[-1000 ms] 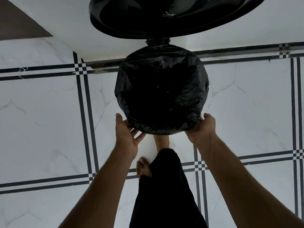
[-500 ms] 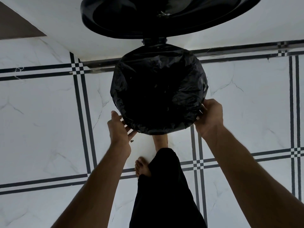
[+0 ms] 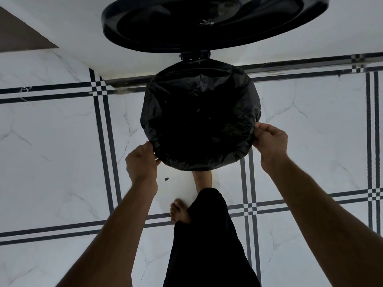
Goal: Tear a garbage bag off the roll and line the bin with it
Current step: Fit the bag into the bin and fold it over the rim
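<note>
White tiled floor (image 3: pixel 62 162), crinkled glossy black garbage bag (image 3: pixel 199 112) over bin rim.

No readable text, labels, brands, numbers or signs anywhere in view. Black garbage bag (image 3: pixel 200 114): plain, no print visible. Lid (image 3: pixel 213 21) above the bag: plain black, no logo or marking legible. Floor tiles (image 3: pixel 51 141) around the bag: only dark line pattern, no characters.
</note>
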